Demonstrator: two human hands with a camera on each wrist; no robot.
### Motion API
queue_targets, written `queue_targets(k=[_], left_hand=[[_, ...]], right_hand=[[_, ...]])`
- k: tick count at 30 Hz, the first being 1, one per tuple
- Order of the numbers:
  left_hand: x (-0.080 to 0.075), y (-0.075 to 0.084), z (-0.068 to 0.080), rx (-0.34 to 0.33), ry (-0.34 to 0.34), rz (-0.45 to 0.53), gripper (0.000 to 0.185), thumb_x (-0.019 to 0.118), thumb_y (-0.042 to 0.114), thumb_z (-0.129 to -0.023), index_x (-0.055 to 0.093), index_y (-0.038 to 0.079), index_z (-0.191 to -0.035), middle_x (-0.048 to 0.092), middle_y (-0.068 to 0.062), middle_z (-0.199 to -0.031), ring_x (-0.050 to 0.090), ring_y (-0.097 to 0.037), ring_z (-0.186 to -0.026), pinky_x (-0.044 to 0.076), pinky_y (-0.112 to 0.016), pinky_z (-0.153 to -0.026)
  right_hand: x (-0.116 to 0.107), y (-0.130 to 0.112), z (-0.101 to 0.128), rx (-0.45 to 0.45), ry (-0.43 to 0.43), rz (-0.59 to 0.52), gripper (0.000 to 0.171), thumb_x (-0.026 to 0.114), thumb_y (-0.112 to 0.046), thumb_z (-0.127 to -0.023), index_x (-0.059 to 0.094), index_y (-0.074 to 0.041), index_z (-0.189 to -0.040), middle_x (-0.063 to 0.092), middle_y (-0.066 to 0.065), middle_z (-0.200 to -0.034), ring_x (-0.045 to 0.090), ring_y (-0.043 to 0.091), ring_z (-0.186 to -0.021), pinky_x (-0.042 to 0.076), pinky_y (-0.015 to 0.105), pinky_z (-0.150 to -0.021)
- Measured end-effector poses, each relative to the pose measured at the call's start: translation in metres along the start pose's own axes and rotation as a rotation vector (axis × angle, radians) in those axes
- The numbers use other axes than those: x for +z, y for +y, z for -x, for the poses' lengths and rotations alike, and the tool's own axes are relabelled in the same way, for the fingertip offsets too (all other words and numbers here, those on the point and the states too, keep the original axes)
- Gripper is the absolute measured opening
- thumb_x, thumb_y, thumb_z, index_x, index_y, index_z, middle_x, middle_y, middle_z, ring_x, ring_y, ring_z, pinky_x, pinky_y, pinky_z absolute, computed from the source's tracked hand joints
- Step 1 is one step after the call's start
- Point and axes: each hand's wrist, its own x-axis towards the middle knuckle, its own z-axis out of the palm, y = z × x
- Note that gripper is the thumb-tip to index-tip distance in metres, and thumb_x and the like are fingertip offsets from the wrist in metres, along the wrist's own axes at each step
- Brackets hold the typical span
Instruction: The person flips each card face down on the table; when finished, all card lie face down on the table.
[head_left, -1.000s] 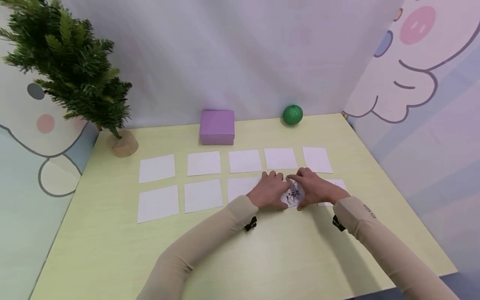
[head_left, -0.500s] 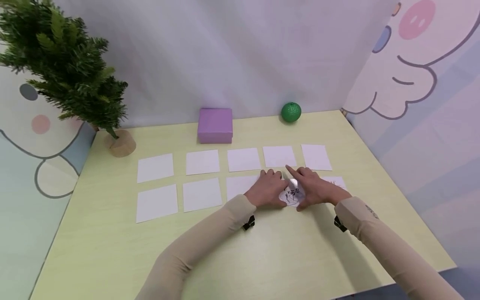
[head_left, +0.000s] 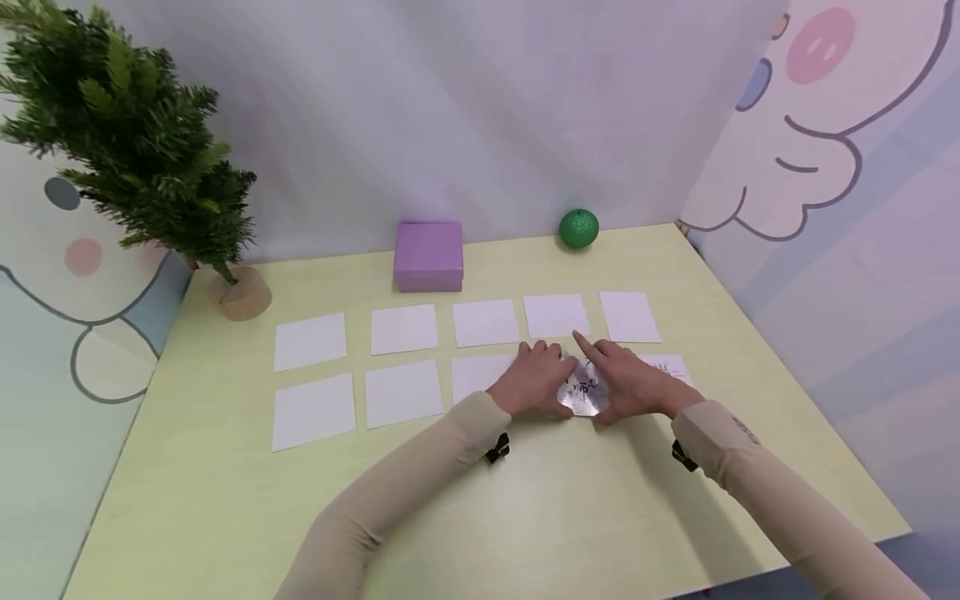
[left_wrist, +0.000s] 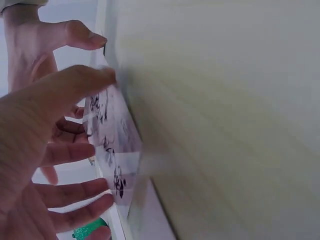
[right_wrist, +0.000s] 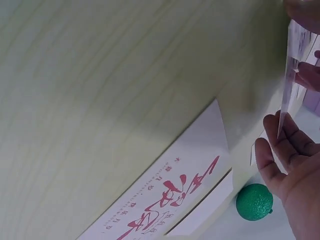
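Note:
Between my two hands is a glossy card [head_left: 583,390] with black handwritten characters, its surface catching the light. My left hand [head_left: 531,382] holds its left side, the thumb at the near edge and the fingers toward the far edge in the left wrist view. On the opposite side my right hand [head_left: 630,379] holds the card, index finger stretched out forward. Seen in the left wrist view, the card [left_wrist: 107,142] is tilted just above the table. A card with red characters [right_wrist: 180,177] lies beside it, partly behind my right hand in the head view.
Two rows of white cards lie face down, such as a back-row card [head_left: 557,316] and a front-left card [head_left: 313,412]. Behind them stand a purple box [head_left: 429,256], a green ball-like fruit [head_left: 579,229] and a small tree [head_left: 161,167] on a wooden base.
My right index finger has straightened from a bent pose and points away from me. The card has tipped a little, and its glare has shifted. Both hands stay in nearly the same place.

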Motion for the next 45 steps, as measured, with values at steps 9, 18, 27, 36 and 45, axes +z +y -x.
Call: queue_targets(k=[9,18,27,36,45], left_hand=[[-0.005,0.007,-0.008,0.067,0.027,-0.013,0.092,0.076,0.066,-0.066,0.045,0.021,-0.14,0.058,0.003,-0.123,0.053,-0.016,-0.11,0.043,-0.04,-0.085],[-0.021,-0.006,-0.006,0.083,0.095,0.168,0.09,0.075,0.063,-0.071,0.035,0.036,-0.147,0.054,-0.002,-0.121,0.054,-0.013,-0.098,0.047,-0.041,-0.082],[-0.028,-0.014,-0.002,0.101,0.229,0.721,0.082,0.084,0.048,-0.069,0.037,0.021,-0.132,0.053,0.0,-0.129,0.054,-0.018,-0.122,0.045,-0.036,-0.1],[-0.024,-0.022,0.007,-0.004,0.218,0.635,0.079,0.084,0.05,-0.067,0.04,0.022,-0.126,0.045,0.002,-0.133,0.044,-0.017,-0.123,0.04,-0.038,-0.094],[-0.007,-0.03,0.009,0.084,0.021,0.079,0.062,0.071,0.064,-0.071,0.055,0.028,-0.119,0.05,0.0,-0.13,0.041,-0.02,-0.124,0.036,-0.043,-0.094]], right_hand=[[-0.012,-0.004,0.007,-0.058,0.07,-0.066,0.133,0.09,-0.029,-0.056,0.003,-0.009,-0.156,0.049,0.017,-0.125,0.05,0.026,-0.107,0.047,0.045,-0.092],[-0.027,0.01,0.022,0.063,0.1,-0.336,0.129,0.091,-0.035,-0.062,0.004,-0.021,-0.156,0.048,0.017,-0.14,0.05,0.033,-0.123,0.051,0.051,-0.085],[-0.008,0.006,0.017,-0.042,0.191,-0.517,0.094,0.091,-0.027,-0.064,0.033,-0.007,-0.135,0.05,0.013,-0.136,0.051,0.032,-0.124,0.049,0.049,-0.093],[-0.008,0.009,0.01,-0.137,0.239,-0.389,0.068,0.091,-0.017,-0.063,0.054,-0.012,-0.12,0.057,0.003,-0.127,0.054,0.016,-0.116,0.053,0.046,-0.084],[-0.005,0.019,0.001,-0.04,0.022,-0.16,0.057,0.089,-0.032,-0.064,0.063,-0.019,-0.113,0.057,0.01,-0.135,0.052,0.033,-0.126,0.041,0.054,-0.102]])
